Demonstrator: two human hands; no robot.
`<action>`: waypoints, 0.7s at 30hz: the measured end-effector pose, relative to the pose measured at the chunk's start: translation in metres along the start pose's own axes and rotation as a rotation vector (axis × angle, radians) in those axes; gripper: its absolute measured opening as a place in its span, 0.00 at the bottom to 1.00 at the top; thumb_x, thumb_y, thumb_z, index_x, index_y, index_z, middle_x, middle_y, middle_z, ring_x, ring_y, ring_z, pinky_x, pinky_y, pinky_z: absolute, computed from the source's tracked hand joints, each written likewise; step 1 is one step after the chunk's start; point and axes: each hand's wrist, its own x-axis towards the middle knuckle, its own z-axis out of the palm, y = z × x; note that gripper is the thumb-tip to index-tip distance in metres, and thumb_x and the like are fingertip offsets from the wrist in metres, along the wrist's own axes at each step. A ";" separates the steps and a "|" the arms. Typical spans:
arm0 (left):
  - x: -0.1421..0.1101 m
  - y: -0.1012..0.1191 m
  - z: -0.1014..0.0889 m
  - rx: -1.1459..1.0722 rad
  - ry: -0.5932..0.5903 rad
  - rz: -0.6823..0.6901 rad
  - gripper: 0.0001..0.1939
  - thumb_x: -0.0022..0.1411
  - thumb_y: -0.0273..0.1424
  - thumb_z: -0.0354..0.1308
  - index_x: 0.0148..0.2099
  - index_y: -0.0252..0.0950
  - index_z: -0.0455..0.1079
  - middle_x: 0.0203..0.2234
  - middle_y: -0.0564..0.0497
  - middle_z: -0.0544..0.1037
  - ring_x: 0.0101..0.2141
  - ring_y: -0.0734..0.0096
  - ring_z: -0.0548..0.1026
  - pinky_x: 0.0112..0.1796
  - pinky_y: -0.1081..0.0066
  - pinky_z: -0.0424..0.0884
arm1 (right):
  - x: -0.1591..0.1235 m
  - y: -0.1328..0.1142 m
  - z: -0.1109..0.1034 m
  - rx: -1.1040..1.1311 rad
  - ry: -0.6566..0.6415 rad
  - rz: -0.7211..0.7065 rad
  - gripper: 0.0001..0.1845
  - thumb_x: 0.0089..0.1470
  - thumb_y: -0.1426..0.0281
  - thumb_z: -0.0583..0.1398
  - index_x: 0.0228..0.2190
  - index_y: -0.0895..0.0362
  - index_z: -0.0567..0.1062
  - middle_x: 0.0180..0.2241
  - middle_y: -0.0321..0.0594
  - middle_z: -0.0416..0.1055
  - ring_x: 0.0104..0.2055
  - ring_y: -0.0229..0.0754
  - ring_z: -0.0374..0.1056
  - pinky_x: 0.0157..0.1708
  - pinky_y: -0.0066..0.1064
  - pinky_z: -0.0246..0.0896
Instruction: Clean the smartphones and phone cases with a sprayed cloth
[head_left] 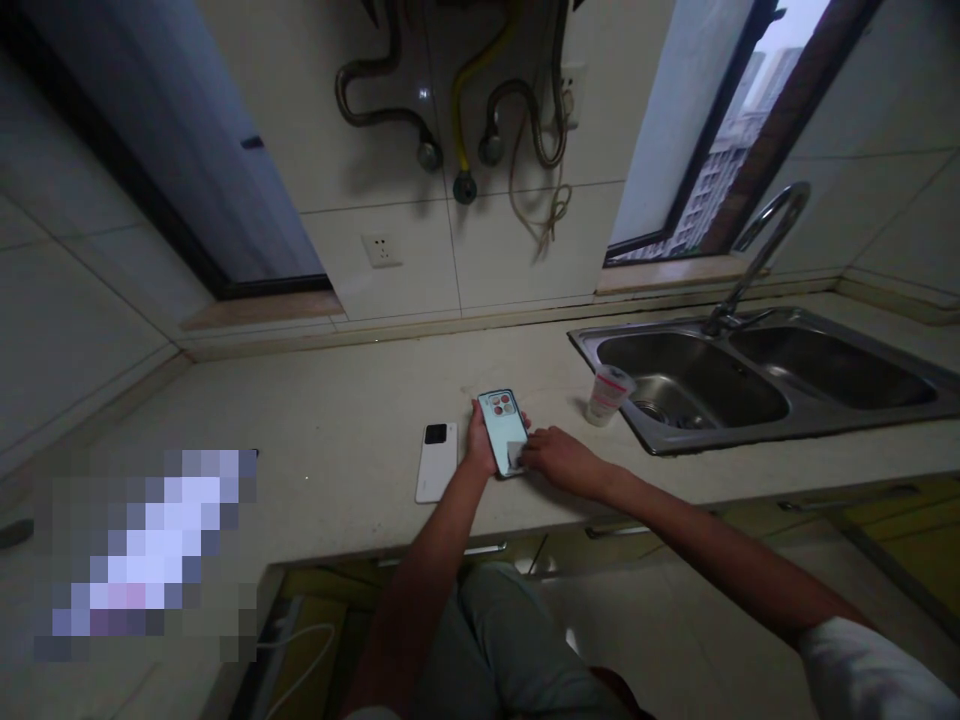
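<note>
A pale blue smartphone (500, 425) lies back side up in my left hand (480, 440), whose fingers wrap round its left edge and underside. Round camera lenses show at its top. My right hand (551, 455) is at the phone's lower right, fingers pinched on a small greyish square piece (515, 453) against the back. What this piece is made of cannot be made out. Just left of my left hand, a white smartphone (435, 470) with a black camera block rests back up on the counter.
A clear plastic cup (608, 395) with red marks stands beside the double steel sink (645, 440) and its faucet (765, 225). The pale countertop (337, 430) runs along the tiled wall. Hoses (457, 100) hang above. A pixelated patch (157, 540) covers the left side.
</note>
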 end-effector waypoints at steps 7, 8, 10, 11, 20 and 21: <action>0.008 -0.004 0.005 0.028 -0.022 -0.039 0.35 0.66 0.57 0.40 0.45 0.32 0.75 0.32 0.40 0.81 0.34 0.54 0.80 0.37 0.59 0.75 | 0.010 0.017 0.009 -0.076 0.105 0.195 0.09 0.61 0.75 0.59 0.39 0.59 0.80 0.41 0.51 0.75 0.42 0.47 0.69 0.40 0.35 0.55; 0.007 -0.005 0.005 0.035 -0.021 -0.047 0.35 0.67 0.56 0.40 0.45 0.32 0.75 0.31 0.40 0.81 0.33 0.55 0.80 0.36 0.60 0.75 | 0.013 0.021 0.009 -0.070 0.123 0.229 0.09 0.61 0.74 0.59 0.40 0.59 0.80 0.40 0.50 0.75 0.41 0.47 0.69 0.39 0.34 0.55; 0.006 -0.006 0.005 0.053 -0.019 -0.098 0.34 0.66 0.57 0.41 0.44 0.32 0.75 0.30 0.41 0.81 0.32 0.56 0.80 0.35 0.61 0.75 | 0.020 0.029 0.010 -0.054 0.190 0.300 0.10 0.62 0.73 0.58 0.41 0.58 0.80 0.39 0.49 0.75 0.40 0.46 0.69 0.37 0.33 0.54; 0.005 -0.007 0.005 0.062 -0.020 -0.131 0.34 0.66 0.57 0.41 0.43 0.32 0.75 0.29 0.41 0.80 0.32 0.57 0.80 0.35 0.61 0.75 | 0.024 0.034 0.011 -0.042 0.239 0.338 0.10 0.63 0.73 0.58 0.41 0.58 0.79 0.39 0.48 0.75 0.40 0.45 0.69 0.36 0.32 0.54; 0.002 -0.007 0.005 0.118 -0.031 -0.171 0.33 0.65 0.58 0.44 0.45 0.34 0.73 0.29 0.43 0.81 0.32 0.58 0.80 0.37 0.61 0.75 | 0.060 0.048 0.013 -0.031 0.531 0.391 0.09 0.63 0.70 0.59 0.38 0.58 0.80 0.38 0.46 0.76 0.38 0.45 0.66 0.39 0.34 0.51; 0.002 -0.007 0.005 0.123 -0.029 -0.169 0.33 0.65 0.58 0.44 0.46 0.34 0.73 0.30 0.43 0.81 0.33 0.57 0.80 0.37 0.61 0.75 | 0.063 0.046 0.011 -0.029 0.545 0.380 0.09 0.62 0.71 0.59 0.38 0.58 0.80 0.37 0.46 0.76 0.38 0.45 0.65 0.39 0.34 0.51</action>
